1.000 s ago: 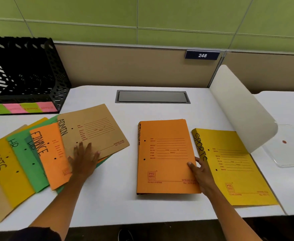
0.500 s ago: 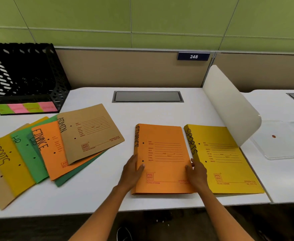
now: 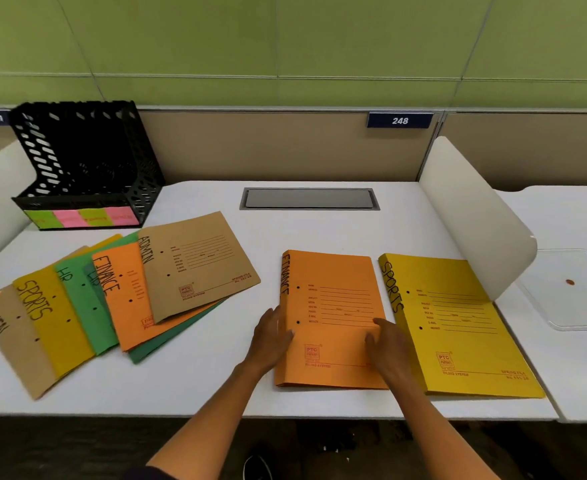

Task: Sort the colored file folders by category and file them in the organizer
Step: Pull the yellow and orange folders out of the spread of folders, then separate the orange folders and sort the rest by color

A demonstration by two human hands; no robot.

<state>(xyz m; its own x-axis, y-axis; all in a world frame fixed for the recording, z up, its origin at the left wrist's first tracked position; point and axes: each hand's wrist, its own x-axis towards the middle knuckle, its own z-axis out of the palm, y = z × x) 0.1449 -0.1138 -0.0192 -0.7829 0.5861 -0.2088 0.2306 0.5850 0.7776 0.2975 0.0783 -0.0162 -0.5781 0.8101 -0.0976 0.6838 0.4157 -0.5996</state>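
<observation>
An orange FINANCE folder (image 3: 333, 289) lies flat near the desk's front edge. My left hand (image 3: 268, 337) grips its spine edge and my right hand (image 3: 389, 344) holds its lower right edge, fingers on the cover. A yellow SPORTS folder (image 3: 458, 323) lies touching it on the right. To the left is a fan of folders: brown ADMIN (image 3: 202, 265) on top, orange FINANCE (image 3: 129, 306), green HR (image 3: 80, 299), yellow SPORTS (image 3: 53, 323), and brown ADMIN (image 3: 11, 341). The black mesh organizer (image 3: 84, 161) stands at the back left, with coloured labels along its front.
A white curved divider (image 3: 475, 216) stands at the desk's right edge, overlapping the yellow folder's far corner. A grey cable hatch (image 3: 307, 199) is set in the desk at the back centre. A clear plastic sheet (image 3: 576, 289) lies on the neighbouring desk.
My left hand left the fanned folders and came to the orange FINANCE folder's spine. My right hand shifted onto that folder's cover near its right edge.
</observation>
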